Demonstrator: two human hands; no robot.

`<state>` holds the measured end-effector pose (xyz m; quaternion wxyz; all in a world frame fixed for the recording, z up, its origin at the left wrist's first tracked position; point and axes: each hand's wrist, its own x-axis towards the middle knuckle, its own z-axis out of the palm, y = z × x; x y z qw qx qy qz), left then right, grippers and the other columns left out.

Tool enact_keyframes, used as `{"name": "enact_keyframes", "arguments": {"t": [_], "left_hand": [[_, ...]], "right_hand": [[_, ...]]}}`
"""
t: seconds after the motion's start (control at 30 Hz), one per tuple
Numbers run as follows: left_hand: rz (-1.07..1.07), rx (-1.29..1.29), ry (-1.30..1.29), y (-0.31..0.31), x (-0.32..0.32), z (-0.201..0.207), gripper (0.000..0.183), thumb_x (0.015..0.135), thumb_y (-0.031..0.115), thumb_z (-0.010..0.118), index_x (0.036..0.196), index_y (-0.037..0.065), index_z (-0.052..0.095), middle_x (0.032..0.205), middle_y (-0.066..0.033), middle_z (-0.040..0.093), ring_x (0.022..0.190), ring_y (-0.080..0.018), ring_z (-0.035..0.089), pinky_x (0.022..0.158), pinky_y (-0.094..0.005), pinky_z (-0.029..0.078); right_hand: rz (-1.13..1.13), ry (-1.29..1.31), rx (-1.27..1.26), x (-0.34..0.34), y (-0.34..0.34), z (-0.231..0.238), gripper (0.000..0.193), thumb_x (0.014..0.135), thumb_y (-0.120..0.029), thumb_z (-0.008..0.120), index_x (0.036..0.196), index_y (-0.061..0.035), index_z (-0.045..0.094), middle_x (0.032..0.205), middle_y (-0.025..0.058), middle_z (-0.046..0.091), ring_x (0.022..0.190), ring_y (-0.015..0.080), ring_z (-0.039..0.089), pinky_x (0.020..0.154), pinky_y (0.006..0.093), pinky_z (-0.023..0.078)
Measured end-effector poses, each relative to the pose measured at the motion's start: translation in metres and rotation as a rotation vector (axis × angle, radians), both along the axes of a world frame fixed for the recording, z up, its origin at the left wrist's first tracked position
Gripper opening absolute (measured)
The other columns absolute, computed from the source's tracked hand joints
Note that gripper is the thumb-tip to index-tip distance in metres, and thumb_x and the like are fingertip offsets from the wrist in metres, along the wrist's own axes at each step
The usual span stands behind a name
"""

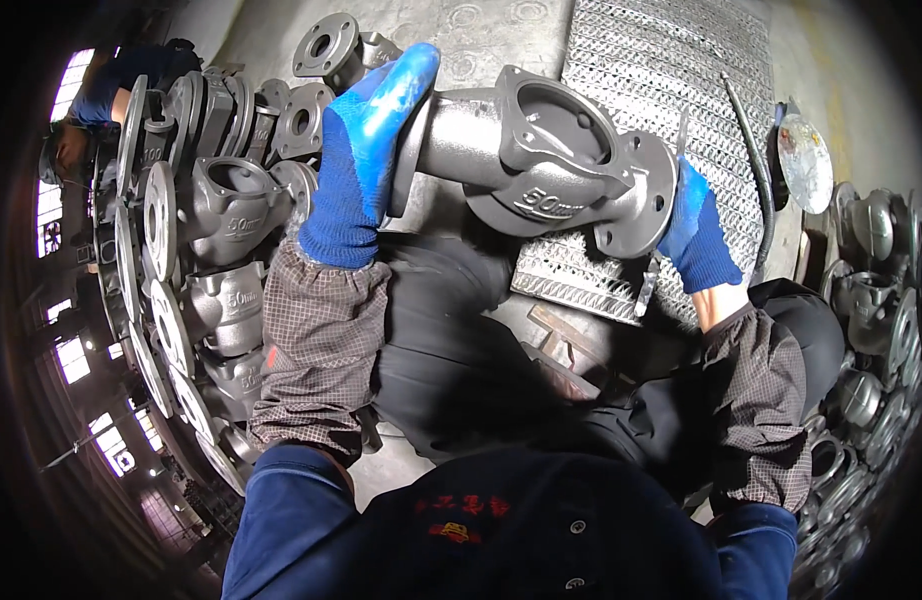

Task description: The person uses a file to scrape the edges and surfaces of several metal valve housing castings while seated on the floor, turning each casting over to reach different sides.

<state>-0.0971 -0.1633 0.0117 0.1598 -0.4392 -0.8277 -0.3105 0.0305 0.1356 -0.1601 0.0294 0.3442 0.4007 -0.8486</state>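
A grey cast-metal valve body [546, 185] with a round open top and flanged ends is held up in front of me. My left hand [366, 150], in a blue coated glove, grips its left flange, thumb up along the rim. At the right flange is my right hand [696, 225], also gloved in blue and closed, its fingers partly hidden by the flange. A thin flat metal bar [682, 132] runs along that flange's face; it shows above and below the right hand, which appears to hold it.
Similar valve bodies [231, 215] are stacked on my left, and more castings [866, 310] lie at right. A textured metal plate [661, 60] covers the floor ahead, with a dark rod [746, 140] on it. A hammer-like tool [566, 335] lies between my legs. Another person's arm [121, 104] shows far left.
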Motion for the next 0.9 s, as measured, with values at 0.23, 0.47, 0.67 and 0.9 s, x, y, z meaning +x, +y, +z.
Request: {"name": "enact_keyframes", "arguments": {"t": [0.23,0.47,0.67,0.9], "left_hand": [[0.137,0.218,-0.726,0.018,0.029,0.012,0.039,0.094,0.03,0.058,0.107,-0.006,0.063,0.093,-0.0094,0.066,0.086,-0.0146,0.062,0.079,-0.0283,0.05],[0.127,0.186,-0.615,0.035,0.043,0.022,0.061,0.086,0.036,0.067,0.126,-0.008,0.051,0.11,-0.0171,0.063,0.1,-0.019,0.061,0.089,-0.0291,0.047],[0.257,0.072,-0.516,0.064,0.059,0.023,0.066,0.079,0.024,0.073,0.132,-0.007,0.047,0.122,-0.0197,0.061,0.105,-0.0191,0.062,0.089,-0.0297,0.049],[0.238,0.058,-0.523,0.065,0.058,0.017,0.063,0.08,0.017,0.07,0.133,-0.006,0.047,0.133,-0.0213,0.053,0.12,-0.0219,0.053,0.1,-0.031,0.042]], "right_hand": [[0.188,-0.007,0.174,0.022,0.015,-0.014,0.039,0.1,-0.033,0.04,0.111,-0.0016,0.059,0.101,0.0124,0.065,0.092,0.0235,0.061,0.081,0.037,0.049],[0.29,0.009,0.324,0.015,0.023,-0.024,0.039,0.1,-0.033,0.04,0.109,-0.0008,0.06,0.1,0.015,0.066,0.091,0.0265,0.062,0.081,0.0387,0.048],[0.31,-0.022,1.385,0.026,0.054,0.009,0.041,0.095,-0.037,0.046,0.096,-0.0007,0.064,0.093,0.0252,0.064,0.09,0.0418,0.06,0.078,0.0438,0.047],[0.155,-0.577,1.985,0.071,0.137,0.017,0.037,0.089,-0.043,0.054,0.074,-0.0098,0.061,0.076,0.0163,0.063,0.076,0.0377,0.062,0.063,0.0505,0.048]]}}
